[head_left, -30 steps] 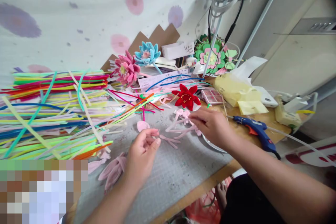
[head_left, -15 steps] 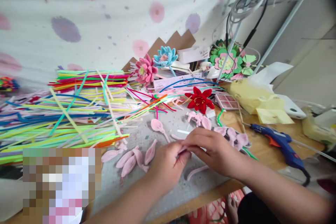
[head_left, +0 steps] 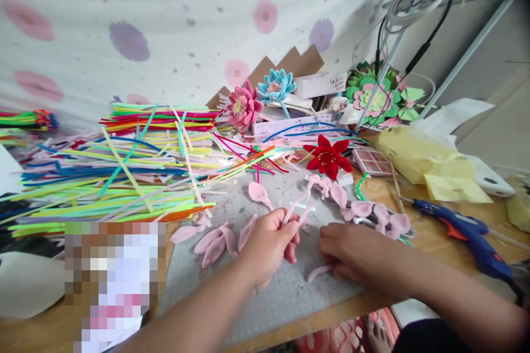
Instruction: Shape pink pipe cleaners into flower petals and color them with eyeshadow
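My left hand [head_left: 269,240] is closed in a pinch on a pale pink pipe cleaner [head_left: 305,215], whose two thin ends stick up past the fingertips. Low over the grey cutting mat [head_left: 265,309], my right hand [head_left: 351,248] has its fingers curled down; whatever they grip is hidden. A loose pink pipe cleaner piece [head_left: 318,272] reaches up to those fingers. Several pink pipe-cleaner petals [head_left: 213,242] lie left of my left hand, and a single petal [head_left: 259,193] sits beyond it. More petals [head_left: 360,209] form a row behind my right hand.
Bundles of coloured pipe cleaners [head_left: 124,176] cover the left and back. A red flower [head_left: 328,157], a pink flower [head_left: 244,106] and a blue flower [head_left: 276,86] are at the back. A blue glue gun [head_left: 464,226] lies right, by a yellow plastic bag [head_left: 414,154].
My hands were together over the mat and are now apart. The left keeps the pink pipe cleaner, its ends now showing; the right has moved down toward the mat. The view has shifted left.
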{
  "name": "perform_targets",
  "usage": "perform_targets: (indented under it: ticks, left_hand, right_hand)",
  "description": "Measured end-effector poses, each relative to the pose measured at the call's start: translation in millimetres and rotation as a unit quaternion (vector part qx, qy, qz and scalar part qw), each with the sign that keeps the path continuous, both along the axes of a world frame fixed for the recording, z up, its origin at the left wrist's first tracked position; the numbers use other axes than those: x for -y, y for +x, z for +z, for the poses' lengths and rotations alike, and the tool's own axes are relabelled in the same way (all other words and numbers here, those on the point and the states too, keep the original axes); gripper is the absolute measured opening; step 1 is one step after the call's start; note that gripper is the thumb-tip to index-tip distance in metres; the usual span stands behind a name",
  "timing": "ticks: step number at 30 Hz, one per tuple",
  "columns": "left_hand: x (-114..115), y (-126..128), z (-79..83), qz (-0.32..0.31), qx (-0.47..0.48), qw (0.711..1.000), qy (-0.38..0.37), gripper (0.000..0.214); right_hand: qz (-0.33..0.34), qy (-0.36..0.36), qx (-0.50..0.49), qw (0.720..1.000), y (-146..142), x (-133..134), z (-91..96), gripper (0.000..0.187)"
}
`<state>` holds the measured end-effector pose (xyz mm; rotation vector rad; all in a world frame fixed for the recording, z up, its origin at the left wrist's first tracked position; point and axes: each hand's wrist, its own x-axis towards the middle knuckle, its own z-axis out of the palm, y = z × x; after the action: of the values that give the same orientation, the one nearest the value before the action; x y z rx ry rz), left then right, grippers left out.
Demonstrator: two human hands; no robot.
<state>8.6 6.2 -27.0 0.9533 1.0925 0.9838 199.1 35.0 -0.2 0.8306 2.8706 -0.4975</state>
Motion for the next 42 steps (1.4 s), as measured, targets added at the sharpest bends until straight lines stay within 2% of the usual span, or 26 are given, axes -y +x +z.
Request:
perform_targets:
  ticks: [3,6,7,9,12,16,21,24,27,31,33,35,36,38,40,42]
  left_hand:
    - [3,2,3.6,0.001,0.034,0.999,-0.018,0.022]
    - [3,2,6.3,0.011,0.068,0.997,-0.028,0.019]
    - [3,2,7.0,0.015,0.075,0.997,-0.032,0.017]
    - [2,2,8.2,0.019,0.081,0.995,-0.047,0.013]
    - [1,1,10.5,0.016,0.081,0.994,-0.069,0.011]
    - [1,0,13.2,0.018,0.087,0.994,-0.069,0.009]
    - [1,-1,12.4,-0.02,0.088,0.995,-0.05,0.013]
    - [-1,-3,8.6,-0.034,0.043,0.998,-0.03,0.015]
    - [-4,-6,3.7,-0.03,-0.107,0.994,0.014,0.014]
    - [-5,-11,1.7,-0.042,-0.284,0.943,0.171,0.017]
    - [-4,-13,3.4,-0.013,-0.321,0.914,0.249,0.019]
    - [-4,-14,5.5,0.061,-0.325,0.898,0.291,0.02]
    - [-4,-15,6.2,0.097,-0.308,0.901,0.288,0.02]
    - [-3,-13,6.8,0.115,-0.229,0.938,0.234,0.023]
    - [-3,-10,6.6,0.065,-0.098,0.982,0.149,0.027]
    - [-2,-6,6.5,0.023,0.029,0.996,0.086,0.031]
  right_hand:
    - [-0.004,-0.011,-0.028,1.0,-2,2,-2.1,0.007]
    - [-0.097,-0.068,-0.106,0.987,0,-1,4.9,0.009]
    - [-0.135,-0.093,-0.159,0.974,0,-3,7.2,0.008]
    - [-0.193,-0.14,-0.282,0.929,-1,-6,9.4,0.004]
    - [-0.236,-0.205,-0.402,0.861,-8,-9,6.5,0.011]
    - [-0.284,-0.262,-0.456,0.802,-26,-8,-0.2,0.016]
    - [-0.3,-0.287,-0.469,0.78,-47,-10,-6.8,0.022]
    - [-0.32,-0.305,-0.466,0.766,-51,-16,-8.2,0.026]
    - [-0.362,-0.321,-0.477,0.734,-44,-21,-5.8,0.026]
    - [-0.382,-0.334,-0.576,0.641,-28,-26,2.8,0.024]
    - [-0.373,-0.303,-0.64,0.6,-22,-26,8.3,0.023]
    - [-0.361,-0.252,-0.691,0.574,-18,-24,13.1,0.022]
    - [-0.354,-0.229,-0.707,0.568,-18,-21,14.8,0.02]
    - [-0.337,-0.199,-0.719,0.575,-20,-15,15.7,0.018]
    - [-0.32,-0.193,-0.712,0.594,-25,-8,13.2,0.017]
    - [-0.296,-0.206,-0.701,0.616,-31,0,8.1,0.016]
